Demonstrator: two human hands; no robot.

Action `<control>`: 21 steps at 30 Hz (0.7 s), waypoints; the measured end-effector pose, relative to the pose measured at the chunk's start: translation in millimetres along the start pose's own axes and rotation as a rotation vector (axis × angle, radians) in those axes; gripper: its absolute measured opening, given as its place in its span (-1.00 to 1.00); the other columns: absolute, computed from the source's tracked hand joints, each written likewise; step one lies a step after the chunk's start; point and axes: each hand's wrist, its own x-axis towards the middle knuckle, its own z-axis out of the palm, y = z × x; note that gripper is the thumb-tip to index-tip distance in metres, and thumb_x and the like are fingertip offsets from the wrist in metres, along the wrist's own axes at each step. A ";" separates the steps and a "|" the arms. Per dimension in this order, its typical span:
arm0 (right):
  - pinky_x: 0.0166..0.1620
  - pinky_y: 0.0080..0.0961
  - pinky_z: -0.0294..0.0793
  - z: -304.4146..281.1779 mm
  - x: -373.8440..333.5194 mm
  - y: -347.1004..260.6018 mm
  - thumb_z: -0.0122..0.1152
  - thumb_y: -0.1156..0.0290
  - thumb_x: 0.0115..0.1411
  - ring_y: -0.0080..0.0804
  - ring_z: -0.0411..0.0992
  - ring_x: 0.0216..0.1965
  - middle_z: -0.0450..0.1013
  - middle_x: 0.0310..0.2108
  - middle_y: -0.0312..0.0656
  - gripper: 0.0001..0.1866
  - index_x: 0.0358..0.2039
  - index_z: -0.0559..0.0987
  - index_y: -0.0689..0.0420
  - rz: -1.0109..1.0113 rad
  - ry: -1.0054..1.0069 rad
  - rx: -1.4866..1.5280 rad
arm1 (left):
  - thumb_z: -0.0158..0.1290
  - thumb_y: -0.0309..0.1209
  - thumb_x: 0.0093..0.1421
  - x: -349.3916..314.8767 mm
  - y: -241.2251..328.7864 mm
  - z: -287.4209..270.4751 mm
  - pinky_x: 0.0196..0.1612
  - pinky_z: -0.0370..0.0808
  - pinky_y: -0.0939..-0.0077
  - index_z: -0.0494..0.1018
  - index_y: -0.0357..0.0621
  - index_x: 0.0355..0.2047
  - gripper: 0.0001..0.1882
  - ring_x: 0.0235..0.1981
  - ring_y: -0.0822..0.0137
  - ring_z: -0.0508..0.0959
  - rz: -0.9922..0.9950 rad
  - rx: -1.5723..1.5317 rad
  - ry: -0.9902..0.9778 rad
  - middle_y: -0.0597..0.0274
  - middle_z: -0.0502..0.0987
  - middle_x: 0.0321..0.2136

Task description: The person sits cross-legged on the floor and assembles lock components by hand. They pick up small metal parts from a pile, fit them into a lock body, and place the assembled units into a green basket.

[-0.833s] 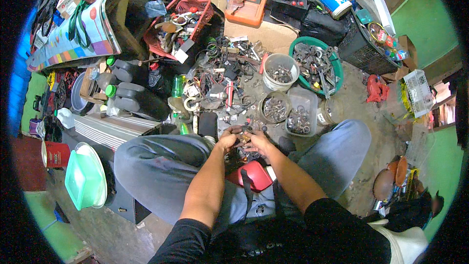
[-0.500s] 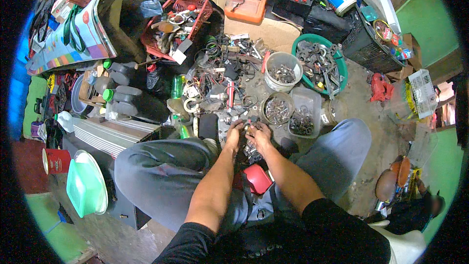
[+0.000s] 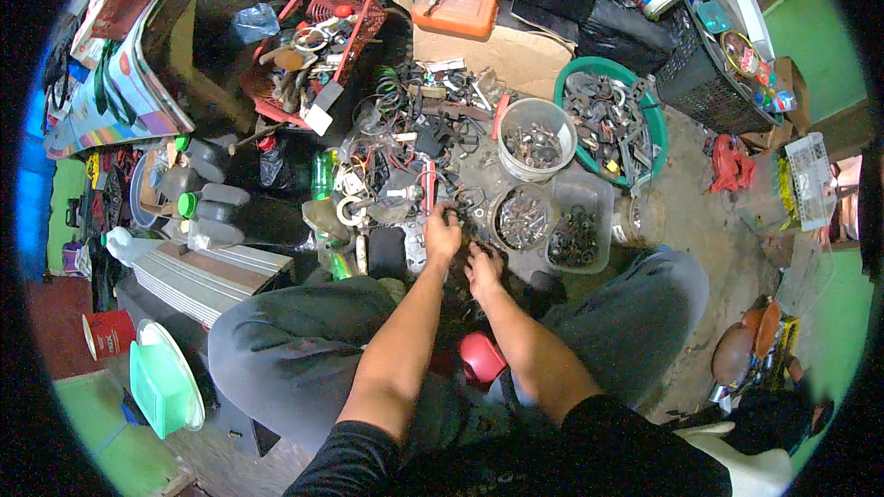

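My left hand point(image 3: 443, 236) reaches out over the floor, just below a red-and-white stick-shaped item point(image 3: 428, 188) at the edge of a pile of loose parts and wires. Its fingers curl together, and whatever they hold is too small to make out. Nearer to me and to the right, my right hand point(image 3: 482, 271) is low over the floor with its fingers apart and nothing visible in them. A round tub of screws and bolts point(image 3: 550, 210) stands just beyond the right hand. Between my legs sits a red rounded object point(image 3: 482, 358).
A clear box of dark small parts point(image 3: 602, 221), a white bucket point(image 3: 540, 172) and a green basin of metal parts point(image 3: 658, 133) stand right of the pile. A red basket point(image 3: 368, 32) and dark jugs point(image 3: 221, 212) lie left; an orange toolbox point(image 3: 481, 5) is behind.
My hands were close together around a small part; now they are apart. The left has moved forward toward the pile, and the right has opened its fingers. The view has shifted slightly.
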 end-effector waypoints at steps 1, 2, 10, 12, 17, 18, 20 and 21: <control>0.03 -0.25 0.33 1.6 16.9 5.8 0.37 0.32 0.05 -0.21 0.39 -0.07 0.39 0.00 -0.13 -0.49 0.01 0.44 0.16 -0.176 0.115 -0.202 | 0.01 -0.53 0.12 5.5 2.7 8.4 -0.06 0.43 0.20 0.51 -0.15 -0.19 -0.77 -0.14 -0.04 0.55 0.026 0.007 -0.020 -0.09 0.57 -0.28; 0.04 -0.27 0.32 -3.3 31.8 10.5 0.37 0.34 0.05 -0.20 0.39 -0.07 0.39 0.01 -0.12 -0.53 -0.03 0.46 0.19 -0.217 0.174 -0.203 | 0.02 -0.53 0.11 10.8 5.8 17.3 -0.07 0.44 0.21 0.52 -0.14 -0.20 -0.77 -0.15 -0.01 0.56 0.053 0.013 -0.042 -0.08 0.58 -0.28; 0.07 -0.27 0.31 23.6 -21.5 -28.4 0.37 0.26 0.07 -0.17 0.36 0.04 0.38 0.03 0.05 -0.40 0.03 0.37 0.30 -0.183 0.235 -0.298 | 0.04 -0.50 0.10 36.2 -3.8 35.1 -0.01 0.43 0.12 0.52 -0.11 -0.12 -0.70 -0.12 -0.11 0.52 0.157 0.277 -0.191 -0.14 0.54 -0.18; 0.06 -0.25 0.34 20.1 7.2 -9.9 0.36 0.25 0.07 -0.14 0.38 0.03 0.39 0.02 0.10 -0.42 0.00 0.40 0.34 -0.115 0.255 -0.411 | 0.08 -0.44 0.10 34.9 -8.1 37.1 -0.01 0.43 0.13 0.55 -0.05 -0.12 -0.71 -0.10 -0.11 0.50 0.096 0.376 -0.204 -0.10 0.53 -0.15; -0.23 -0.27 0.53 14.2 54.7 23.4 0.47 0.12 -0.17 -0.04 0.56 -0.37 0.58 -0.37 0.01 -0.53 -0.41 0.61 0.28 -0.347 0.553 -0.674 | 0.13 -0.39 0.09 35.2 -0.3 47.8 0.03 0.40 0.15 0.57 0.02 -0.16 -0.73 -0.05 0.00 0.45 0.054 0.473 -0.206 0.03 0.50 -0.13; -0.21 -0.28 0.52 16.1 51.2 22.7 0.44 0.19 -0.15 -0.08 0.56 -0.35 0.58 -0.35 -0.01 -0.59 -0.39 0.61 0.26 -0.343 0.508 -0.657 | 0.13 -0.39 0.08 35.1 -4.1 46.4 0.04 0.39 0.15 0.57 0.02 -0.16 -0.73 -0.03 0.02 0.44 0.045 0.493 -0.192 0.05 0.50 -0.13; -0.19 -0.30 0.50 17.0 42.9 21.6 0.36 0.31 -0.11 -0.14 0.55 -0.32 0.58 -0.33 -0.04 -0.70 -0.36 0.61 0.21 -0.332 0.415 -0.624 | 0.14 -0.40 0.06 35.4 -11.3 44.1 0.06 0.37 0.12 0.56 0.05 -0.16 -0.72 0.01 0.04 0.41 0.019 0.557 -0.179 0.10 0.48 -0.09; -0.18 -0.32 0.49 10.5 54.9 30.8 0.33 0.35 -0.10 -0.19 0.54 -0.32 0.58 -0.33 -0.07 -0.72 -0.35 0.61 0.20 -0.442 0.369 -0.619 | 0.15 -0.40 0.05 34.6 -9.3 45.3 0.06 0.36 0.11 0.55 0.07 -0.16 -0.71 0.03 0.05 0.40 0.018 0.588 -0.184 0.13 0.47 -0.07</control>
